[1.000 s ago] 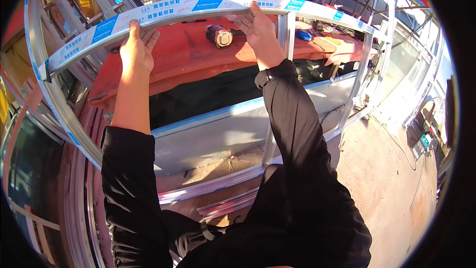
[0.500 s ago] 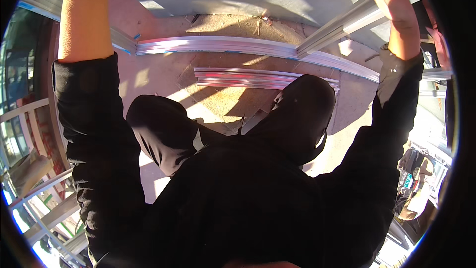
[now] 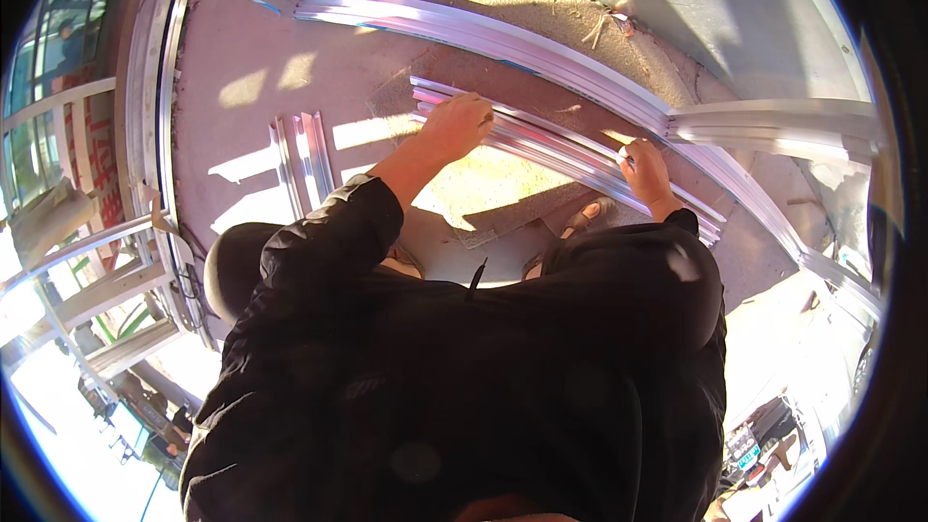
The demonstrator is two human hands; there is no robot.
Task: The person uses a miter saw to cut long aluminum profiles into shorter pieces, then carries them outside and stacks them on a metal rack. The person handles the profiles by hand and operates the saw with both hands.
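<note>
I am bent far over, looking down at the floor past my black-clad body. A bundle of long silver aluminium profiles (image 3: pixel 551 147) lies on a brown mat (image 3: pixel 483 198). My left hand (image 3: pixel 459 124) is closed over the bundle's left end. My right hand (image 3: pixel 646 170) grips the same bundle further right, fingers curled around its edge. Both black sleeves reach down to it.
A longer aluminium frame rail (image 3: pixel 483 31) runs across the floor behind the bundle and meets a cross rail (image 3: pixel 773 121) at right. Short profile offcuts (image 3: pixel 300 159) lie to the left. White window frames (image 3: pixel 97 280) stand at far left. My sandalled foot (image 3: pixel 585 220) is beside the mat.
A second ago my hands were on a labelled profile above a red bench. I have since bent down, and both hands now grip the profile bundle on the floor.
</note>
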